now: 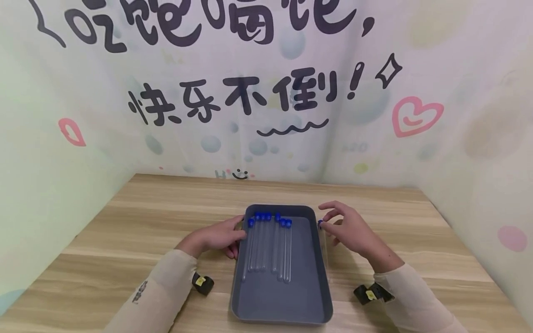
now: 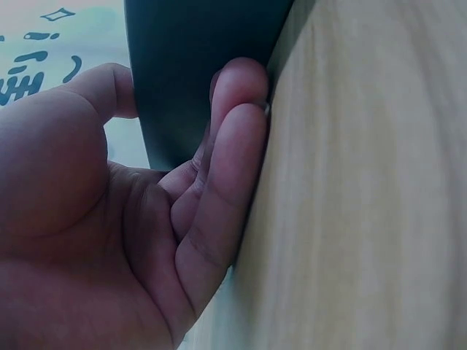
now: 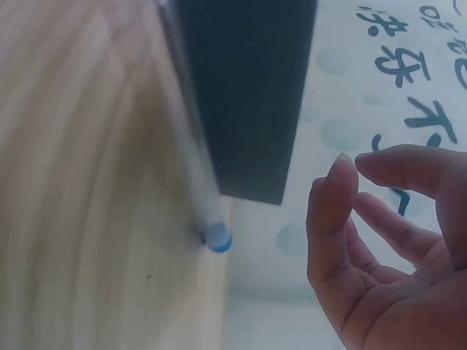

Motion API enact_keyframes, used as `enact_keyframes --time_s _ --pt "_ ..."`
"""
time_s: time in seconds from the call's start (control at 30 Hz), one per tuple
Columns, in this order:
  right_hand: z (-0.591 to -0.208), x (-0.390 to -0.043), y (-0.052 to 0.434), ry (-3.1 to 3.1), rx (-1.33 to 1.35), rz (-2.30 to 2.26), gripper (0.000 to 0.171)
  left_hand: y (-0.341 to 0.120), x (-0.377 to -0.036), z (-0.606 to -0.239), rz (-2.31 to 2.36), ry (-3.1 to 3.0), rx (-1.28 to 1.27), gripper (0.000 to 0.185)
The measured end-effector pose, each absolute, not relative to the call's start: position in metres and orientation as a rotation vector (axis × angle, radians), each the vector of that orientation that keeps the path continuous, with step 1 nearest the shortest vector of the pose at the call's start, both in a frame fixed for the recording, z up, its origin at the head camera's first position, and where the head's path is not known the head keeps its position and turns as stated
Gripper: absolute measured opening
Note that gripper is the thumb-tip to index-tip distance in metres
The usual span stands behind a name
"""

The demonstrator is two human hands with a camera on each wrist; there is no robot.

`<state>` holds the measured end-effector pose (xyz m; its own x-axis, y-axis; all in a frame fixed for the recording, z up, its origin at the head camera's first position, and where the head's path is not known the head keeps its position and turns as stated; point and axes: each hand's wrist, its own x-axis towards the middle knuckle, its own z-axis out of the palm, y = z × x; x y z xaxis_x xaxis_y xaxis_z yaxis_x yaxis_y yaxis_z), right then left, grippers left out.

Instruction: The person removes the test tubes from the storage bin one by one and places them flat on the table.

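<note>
A grey rectangular tray stands on the table, with several clear test tubes with blue caps lying side by side in its left half. My left hand grips the tray's left side. In the left wrist view the thumb touches the rim and the curled fingers lie against the outer wall, low by the table. Outside the tray's right wall lies another test tube, its blue cap towards the back. Above that cap is my right hand; the right wrist view shows its bent fingers apart from the tube, holding nothing.
Wood-grained table surface surrounds the tray. A white cloth backdrop with dark lettering hangs behind the table's back edge and along both sides. Black straps with cameras sit at the left wrist and right wrist.
</note>
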<state>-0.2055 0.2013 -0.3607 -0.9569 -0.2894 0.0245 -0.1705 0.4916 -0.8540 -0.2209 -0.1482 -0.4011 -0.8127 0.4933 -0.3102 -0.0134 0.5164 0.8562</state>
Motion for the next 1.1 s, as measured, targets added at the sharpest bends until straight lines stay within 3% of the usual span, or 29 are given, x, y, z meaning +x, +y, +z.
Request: enact_keyframes --time_s 0.43,1.1 --pt "-0.333 -0.202 0.174 2.632 -0.479 -1.387 0.045 -0.148 -0.221 -0.4 1.277 2.223 0.408 0.07" --pt "-0.332 -0.211 0.128 2.635 -0.493 -1.354 0.043 -0.15 -0.22 -0.4 1.276 2.232 0.386 0.07"
